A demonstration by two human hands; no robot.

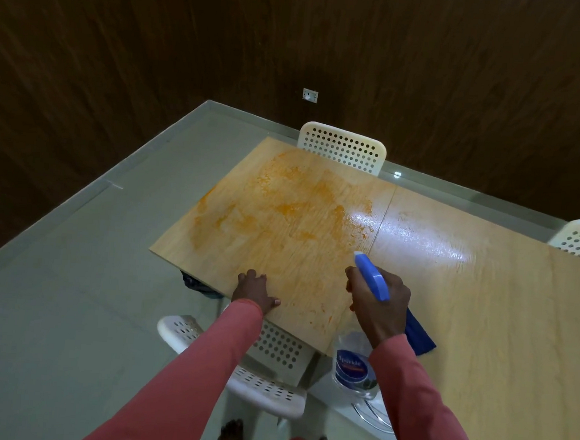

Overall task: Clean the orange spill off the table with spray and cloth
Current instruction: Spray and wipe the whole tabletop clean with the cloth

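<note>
The right hand (pixel 377 303) grips the spray bottle (pixel 358 358) by its neck, fingers curled around the blue trigger head (pixel 372 277), whose nozzle points up and away over the table (pixel 482 302). A blue cloth (pixel 419 333) lies just behind that hand. The left hand (pixel 254 291) rests flat near the table's near edge, holding nothing. The orange spill (pixel 282 212) spreads ahead and to the left of the nozzle.

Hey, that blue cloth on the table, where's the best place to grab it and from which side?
Pinch the blue cloth at its exposed corner near the table's front edge, coming from the person's right. The right hand, holding the spray bottle, covers its other end.
</note>
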